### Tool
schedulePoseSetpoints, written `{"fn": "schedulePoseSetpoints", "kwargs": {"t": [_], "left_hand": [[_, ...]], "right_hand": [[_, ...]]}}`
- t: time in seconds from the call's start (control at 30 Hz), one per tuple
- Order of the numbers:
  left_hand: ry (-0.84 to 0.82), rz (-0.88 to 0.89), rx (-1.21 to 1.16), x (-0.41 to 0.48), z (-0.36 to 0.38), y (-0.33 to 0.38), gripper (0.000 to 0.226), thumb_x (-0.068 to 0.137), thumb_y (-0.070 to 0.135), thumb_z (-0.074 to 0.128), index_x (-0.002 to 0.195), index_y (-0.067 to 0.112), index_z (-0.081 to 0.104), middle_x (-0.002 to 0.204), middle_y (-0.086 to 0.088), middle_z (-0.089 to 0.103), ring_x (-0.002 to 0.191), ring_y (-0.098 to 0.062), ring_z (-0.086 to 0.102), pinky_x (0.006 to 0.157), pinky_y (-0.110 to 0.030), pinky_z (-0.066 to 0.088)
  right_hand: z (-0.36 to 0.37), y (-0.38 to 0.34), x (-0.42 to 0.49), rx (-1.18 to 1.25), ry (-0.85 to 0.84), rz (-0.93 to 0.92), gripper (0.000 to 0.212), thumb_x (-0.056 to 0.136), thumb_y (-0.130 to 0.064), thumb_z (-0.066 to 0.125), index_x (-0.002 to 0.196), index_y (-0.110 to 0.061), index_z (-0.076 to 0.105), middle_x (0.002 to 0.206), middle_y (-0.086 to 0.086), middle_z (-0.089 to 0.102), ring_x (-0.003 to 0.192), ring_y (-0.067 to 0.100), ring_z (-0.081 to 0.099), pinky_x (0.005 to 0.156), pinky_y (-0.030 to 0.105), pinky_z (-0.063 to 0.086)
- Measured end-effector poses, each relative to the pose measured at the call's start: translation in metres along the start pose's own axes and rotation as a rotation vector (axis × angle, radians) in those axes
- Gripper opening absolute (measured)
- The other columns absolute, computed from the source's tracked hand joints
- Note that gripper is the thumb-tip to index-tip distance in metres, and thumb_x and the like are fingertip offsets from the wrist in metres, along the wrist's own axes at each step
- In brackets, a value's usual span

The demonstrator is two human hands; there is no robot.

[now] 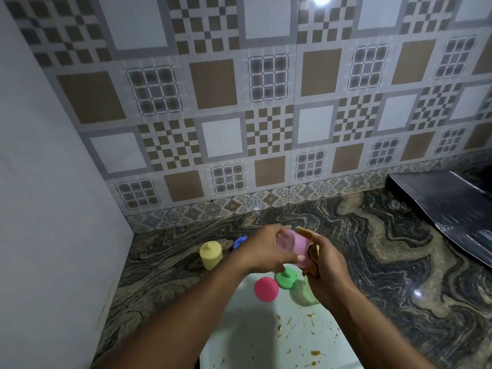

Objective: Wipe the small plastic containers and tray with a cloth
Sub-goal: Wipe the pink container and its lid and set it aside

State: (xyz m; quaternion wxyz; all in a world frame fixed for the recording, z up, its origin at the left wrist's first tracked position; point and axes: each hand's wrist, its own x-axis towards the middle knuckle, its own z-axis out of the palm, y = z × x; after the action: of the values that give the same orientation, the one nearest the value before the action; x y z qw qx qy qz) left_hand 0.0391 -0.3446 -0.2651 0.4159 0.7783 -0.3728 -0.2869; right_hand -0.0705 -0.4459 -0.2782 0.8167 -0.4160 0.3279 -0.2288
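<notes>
Pink container [292, 249] held over stained tray [266, 336] — clasped by left hand [263, 251]; brown cloth [312, 258] pressed against it, clenched in right hand [327, 270].

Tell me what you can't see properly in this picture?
- Blue container: mostly hidden behind the left hand.
- Cloth: only a brown strip shows between the pink container and the right hand.
- Green container: its body is blurred and partly behind the right hand.
- Tray: cut off by the bottom edge and crossed by the forearms.
- Dark object at right: blurred, cut off by the edge; cannot tell what it is.
</notes>
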Motion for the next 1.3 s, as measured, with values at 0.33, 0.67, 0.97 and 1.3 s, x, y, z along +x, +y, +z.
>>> {"fn": "schedulePoseSetpoints", "kwargs": {"t": [0.33, 0.67, 0.97, 1.3], "left_hand": [[0.203, 0.238, 0.084, -0.002, 0.016, -0.014, 0.08, 0.067, 0.061, 0.081, 0.136, 0.05, 0.043, 0.13, 0.011, 0.055, 0.113, -0.012, 0.061, 0.093, -0.036, 0.055], [0.207, 0.252, 0.091, -0.004, 0.013, -0.023, 0.083, 0.068, 0.055, 0.085, 0.139, 0.048, 0.042, 0.128, 0.008, 0.059, 0.104, -0.01, 0.067, 0.089, -0.035, 0.059], [0.281, 0.377, 0.339, -0.007, 0.015, -0.024, 0.083, 0.076, 0.054, 0.079, 0.146, 0.035, 0.038, 0.134, 0.009, 0.053, 0.111, -0.012, 0.06, 0.091, -0.035, 0.055], [0.335, 0.458, 0.346, -0.005, 0.015, -0.028, 0.076, 0.078, 0.05, 0.079, 0.143, 0.034, 0.041, 0.138, 0.009, 0.047, 0.117, -0.011, 0.059, 0.094, -0.031, 0.053]], "right_hand": [[-0.01, -0.005, 0.014, -0.036, -0.057, 0.016, 0.029, 0.098, -0.021, 0.048, 0.099, -0.003, 0.071, 0.067, 0.01, 0.062, 0.054, 0.018, 0.05, 0.055, 0.032, 0.031], [-0.01, -0.004, 0.015, -0.288, -0.125, -0.248, 0.032, 0.103, -0.022, 0.04, 0.107, -0.018, 0.071, 0.093, 0.012, 0.072, 0.07, 0.017, 0.059, 0.055, 0.029, 0.04], [-0.007, -0.01, 0.012, -0.36, -0.131, -0.271, 0.034, 0.104, -0.019, 0.037, 0.108, -0.018, 0.071, 0.089, 0.004, 0.072, 0.071, 0.013, 0.059, 0.053, 0.027, 0.041], [-0.005, -0.01, 0.017, -0.372, -0.144, -0.28, 0.034, 0.105, -0.023, 0.037, 0.109, -0.016, 0.07, 0.09, 0.009, 0.07, 0.07, 0.015, 0.055, 0.05, 0.026, 0.038]]}}
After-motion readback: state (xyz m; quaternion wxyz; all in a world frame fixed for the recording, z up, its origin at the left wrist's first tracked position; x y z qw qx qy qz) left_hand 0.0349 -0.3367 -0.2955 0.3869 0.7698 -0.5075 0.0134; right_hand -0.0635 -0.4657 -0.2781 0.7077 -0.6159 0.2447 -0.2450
